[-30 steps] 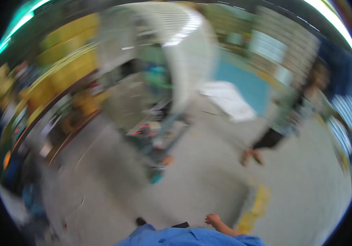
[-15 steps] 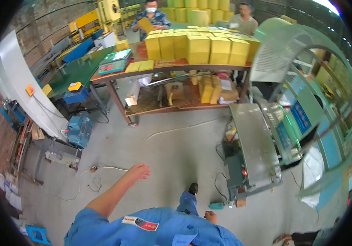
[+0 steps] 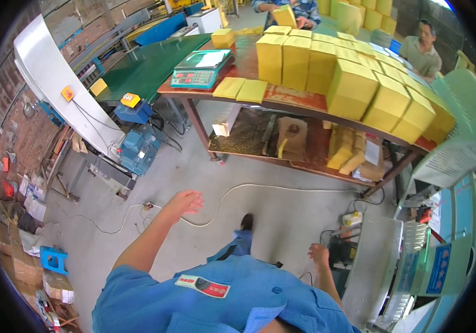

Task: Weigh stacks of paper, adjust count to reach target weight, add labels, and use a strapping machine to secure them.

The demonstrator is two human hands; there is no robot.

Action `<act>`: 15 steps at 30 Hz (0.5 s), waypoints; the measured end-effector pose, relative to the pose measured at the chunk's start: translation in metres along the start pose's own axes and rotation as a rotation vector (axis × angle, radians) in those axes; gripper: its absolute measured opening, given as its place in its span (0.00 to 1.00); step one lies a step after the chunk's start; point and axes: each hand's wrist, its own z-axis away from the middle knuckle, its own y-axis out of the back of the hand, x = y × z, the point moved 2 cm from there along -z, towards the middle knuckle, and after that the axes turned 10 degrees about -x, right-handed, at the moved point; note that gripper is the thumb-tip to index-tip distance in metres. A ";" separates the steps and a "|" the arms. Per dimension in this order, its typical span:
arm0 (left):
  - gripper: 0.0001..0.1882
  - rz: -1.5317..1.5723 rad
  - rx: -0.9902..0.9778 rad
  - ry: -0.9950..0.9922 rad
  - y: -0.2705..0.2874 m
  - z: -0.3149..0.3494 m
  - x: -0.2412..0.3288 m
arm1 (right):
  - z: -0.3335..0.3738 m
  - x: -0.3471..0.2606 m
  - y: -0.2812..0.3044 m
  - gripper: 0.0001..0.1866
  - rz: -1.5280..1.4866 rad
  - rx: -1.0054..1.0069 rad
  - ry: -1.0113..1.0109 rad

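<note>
My left hand point(image 3: 184, 203) is held out over the grey floor, fingers stretched, nothing in it. My right hand point(image 3: 319, 253) hangs low beside the grey metal machine table point(image 3: 379, 258); its fingers are loosely bent and apart, and no object shows in it. Ahead stands a red-brown workbench point(image 3: 304, 104) carrying tall stacks of yellow paper point(image 3: 307, 64). Two thin yellow packs point(image 3: 241, 90) lie near its front edge, next to a teal weighing scale point(image 3: 200, 69). Neither hand touches the bench.
A white electric cable point(image 3: 260, 185) winds across the floor ahead. At left are a blue motor point(image 3: 140, 151), a green conveyor point(image 3: 143, 65) and a blue stool point(image 3: 54, 260). One person point(image 3: 299, 12) handles yellow paper behind the bench; another point(image 3: 422, 49) sits at far right.
The bench and scale appear nearer, and the view has turned left. My right hand has swung forward and outward; my left hand stays stretched out. My feet have changed position.
</note>
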 end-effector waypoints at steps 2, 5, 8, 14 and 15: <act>0.20 -0.001 0.026 -0.069 0.025 -0.040 0.031 | -0.034 -0.060 -0.019 0.14 0.023 0.031 0.035; 0.18 -0.028 0.105 -0.242 0.068 -0.123 0.109 | -0.083 -0.086 -0.052 0.14 -0.180 0.044 -0.010; 0.15 -0.206 0.207 -0.438 0.110 -0.214 0.206 | -0.127 -0.065 -0.095 0.15 -0.262 -0.014 -0.180; 0.16 -0.633 0.517 -0.543 0.151 -0.367 0.369 | -0.196 -0.132 -0.167 0.16 -0.196 -0.099 -0.209; 0.18 -0.843 0.623 -0.567 0.167 -0.396 0.380 | -0.211 -0.154 -0.168 0.16 -0.152 -0.139 -0.166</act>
